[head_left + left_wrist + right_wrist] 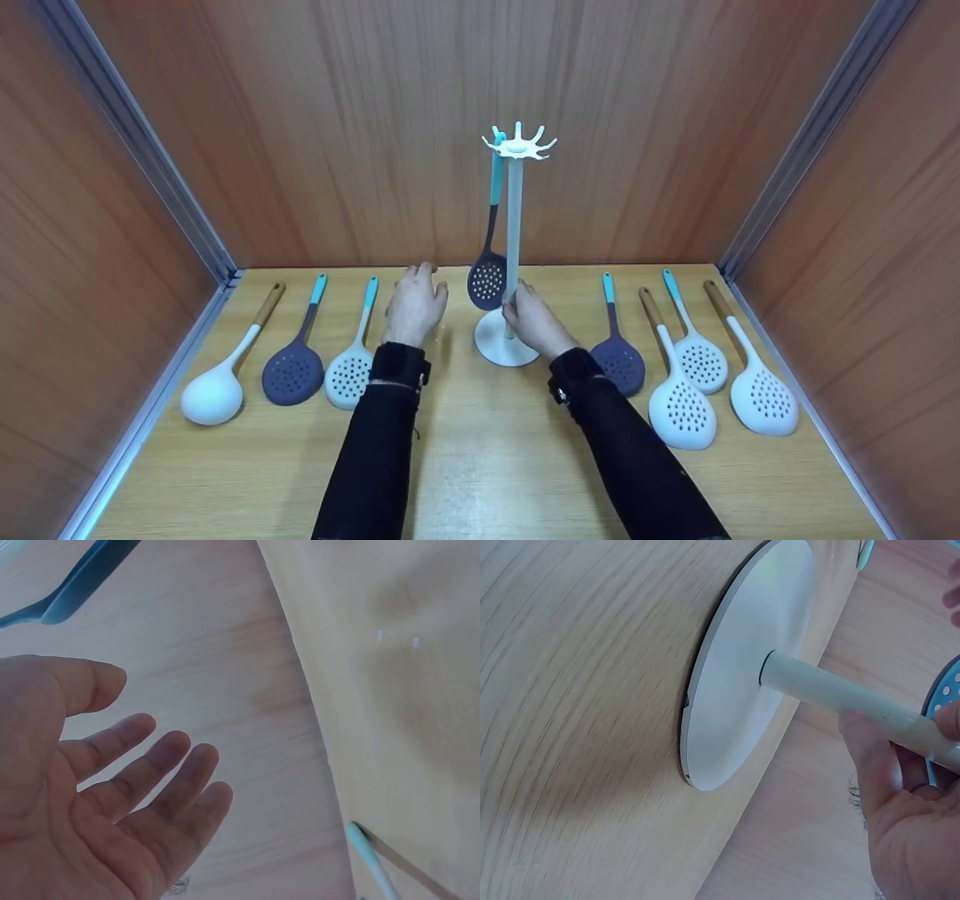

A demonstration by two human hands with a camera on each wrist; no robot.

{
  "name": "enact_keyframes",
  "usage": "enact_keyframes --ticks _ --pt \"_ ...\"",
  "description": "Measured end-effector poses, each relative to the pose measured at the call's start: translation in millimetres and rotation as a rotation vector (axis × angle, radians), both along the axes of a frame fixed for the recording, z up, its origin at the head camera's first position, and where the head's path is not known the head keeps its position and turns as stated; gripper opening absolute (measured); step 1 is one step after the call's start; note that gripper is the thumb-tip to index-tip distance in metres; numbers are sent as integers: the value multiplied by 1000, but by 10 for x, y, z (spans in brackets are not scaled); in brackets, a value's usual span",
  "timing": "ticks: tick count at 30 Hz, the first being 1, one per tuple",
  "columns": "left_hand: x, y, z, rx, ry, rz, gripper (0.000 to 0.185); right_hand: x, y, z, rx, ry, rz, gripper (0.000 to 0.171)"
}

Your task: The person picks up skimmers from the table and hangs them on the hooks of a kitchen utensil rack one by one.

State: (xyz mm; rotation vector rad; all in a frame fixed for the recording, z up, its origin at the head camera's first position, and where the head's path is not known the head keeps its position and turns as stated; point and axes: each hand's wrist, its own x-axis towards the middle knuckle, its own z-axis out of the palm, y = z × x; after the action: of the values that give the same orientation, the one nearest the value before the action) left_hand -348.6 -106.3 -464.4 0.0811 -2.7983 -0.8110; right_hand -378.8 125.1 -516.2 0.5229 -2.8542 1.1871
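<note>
L hand point(90, 802) open, w/ maybe a dark utensil point(71, 589) above.

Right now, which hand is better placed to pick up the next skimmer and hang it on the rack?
Probably the left. The left hand is open and free, close to the white skimmer on its side. The right hand already grips the pole of the rack, steadying it, with one dark skimmer hanging.

Staged recording booth, not a lived-in kitchen

A wooden table point(480, 465) is enclosed by 3 bare wood-grain panels point(420, 112); skimmers point(681, 409) are laid out at 9 and 3 o'clock.
</note>
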Motion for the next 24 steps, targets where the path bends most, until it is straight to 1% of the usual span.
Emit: enact_keyframes --ticks 6,13,18,24 --pt "52 -88 -102 11 16 34 43 2 -4 0 2 -6 0 39" --pt "74 -189 -208 -50 63 67 41 3 -9 6 2 -38 -4 51" --pt "96 -252 -257 -77 50 89 43 8 -13 11 5 -67 -12 55" --pt "132 -343 -294 -68 -5 139 46 12 -14 15 7 -64 -18 54"
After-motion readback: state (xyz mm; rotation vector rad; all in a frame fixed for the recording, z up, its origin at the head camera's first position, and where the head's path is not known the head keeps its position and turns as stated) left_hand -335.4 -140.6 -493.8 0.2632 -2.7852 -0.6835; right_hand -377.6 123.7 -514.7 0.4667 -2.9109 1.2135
